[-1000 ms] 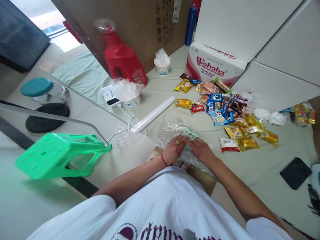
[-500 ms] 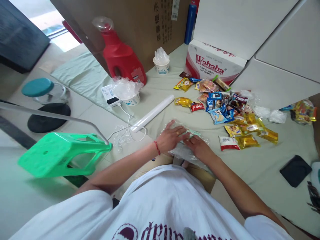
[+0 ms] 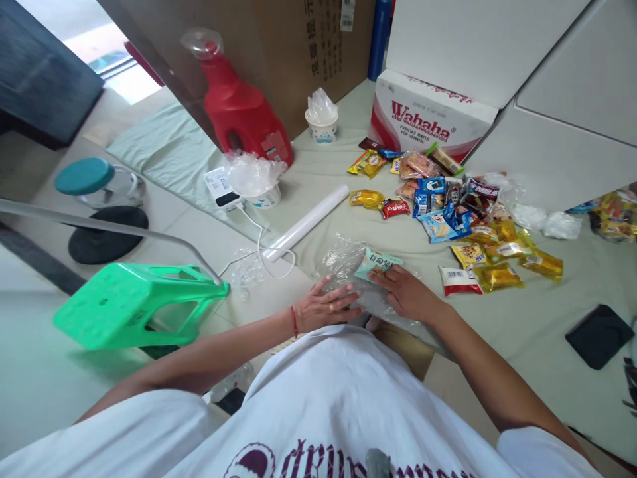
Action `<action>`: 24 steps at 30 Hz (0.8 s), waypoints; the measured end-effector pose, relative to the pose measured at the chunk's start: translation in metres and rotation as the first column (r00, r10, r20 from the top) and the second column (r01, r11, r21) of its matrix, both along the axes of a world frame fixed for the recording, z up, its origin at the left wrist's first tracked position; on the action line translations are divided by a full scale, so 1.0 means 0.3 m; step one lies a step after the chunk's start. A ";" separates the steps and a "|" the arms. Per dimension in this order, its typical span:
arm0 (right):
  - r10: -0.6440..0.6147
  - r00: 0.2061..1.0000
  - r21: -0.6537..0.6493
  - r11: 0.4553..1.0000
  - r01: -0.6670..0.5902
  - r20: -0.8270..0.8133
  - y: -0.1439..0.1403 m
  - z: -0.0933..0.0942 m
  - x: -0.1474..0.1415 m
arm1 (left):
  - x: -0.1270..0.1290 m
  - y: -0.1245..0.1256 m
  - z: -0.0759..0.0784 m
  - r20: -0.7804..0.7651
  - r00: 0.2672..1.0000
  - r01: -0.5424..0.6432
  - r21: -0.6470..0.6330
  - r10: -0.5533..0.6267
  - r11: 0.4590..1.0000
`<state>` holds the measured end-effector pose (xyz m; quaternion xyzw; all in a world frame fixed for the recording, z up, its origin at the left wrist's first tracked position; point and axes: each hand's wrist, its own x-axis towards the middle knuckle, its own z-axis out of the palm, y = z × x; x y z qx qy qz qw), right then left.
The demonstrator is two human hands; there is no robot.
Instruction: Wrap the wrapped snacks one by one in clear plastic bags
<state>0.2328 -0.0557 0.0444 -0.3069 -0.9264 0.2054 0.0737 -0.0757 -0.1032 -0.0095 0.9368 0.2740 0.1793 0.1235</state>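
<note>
On the pale mat, two flat, unclenched hands, left (image 3: 326,307) and right (image 3: 408,293), press one clear bag (image 3: 343,262) holding one teal snack packet (image 3: 375,263).

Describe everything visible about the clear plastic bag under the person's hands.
The clear plastic bag is thin, crinkled and see-through, lying flat on the pale green mat. A light green snack packet shows at its far end, seemingly inside. The left hand presses flat on its near edge; the right hand rests on its right side, fingers at the packet.
</note>
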 end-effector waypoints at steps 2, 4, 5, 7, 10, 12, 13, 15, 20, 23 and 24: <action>0.019 1.000 -0.022 1.000 -0.018 0.006 0.012 0.018 0.001 | 0.038 0.020 0.011 -0.029 0.999 0.021 -0.094 -0.024 0.995; 0.028 1.000 -0.044 0.999 -0.028 0.005 0.022 0.028 0.003 | 0.059 0.049 0.037 -0.035 0.998 0.050 -0.140 -0.056 0.989; 0.030 1.000 -0.055 0.998 -0.030 0.002 0.026 0.031 0.004 | 0.067 0.065 0.055 -0.022 0.998 0.061 -0.146 -0.065 0.987; 0.032 0.999 -0.074 0.997 -0.032 -0.004 0.032 0.032 0.006 | 0.082 0.098 0.093 0.038 0.998 0.047 -0.139 -0.042 0.989; 0.047 0.999 -0.066 0.997 -0.049 -0.027 0.038 0.029 0.003 | 0.120 0.159 0.144 0.137 0.988 -0.052 -0.116 0.068 0.992; 0.069 0.997 -0.041 0.997 -0.070 -0.044 0.041 0.027 -0.001 | 0.156 0.209 0.163 0.162 0.976 -0.133 -0.088 0.146 0.987; 0.077 0.996 -0.031 0.996 -0.079 -0.041 0.042 0.026 -0.004 | 0.177 0.235 0.167 0.163 0.970 -0.168 -0.073 0.178 0.983; 0.080 0.997 -0.027 0.996 -0.080 0.003 0.046 0.025 -0.008 | 0.222 0.281 0.164 0.136 0.968 -0.203 -0.056 0.209 0.978; 0.064 0.994 -0.073 0.996 -0.058 0.084 0.067 0.018 -0.001 | 0.317 0.332 0.106 0.004 0.966 -0.258 -0.100 0.260 0.961; 0.045 0.999 -0.171 0.984 -0.043 0.006 0.081 0.008 0.041 | 0.341 0.333 0.058 0.043 0.944 -0.323 -0.075 0.327 0.943; 0.022 0.999 -0.214 0.976 -0.030 -0.040 0.084 0.006 0.065 | 0.343 0.332 0.043 0.071 0.938 -0.334 -0.072 0.339 0.940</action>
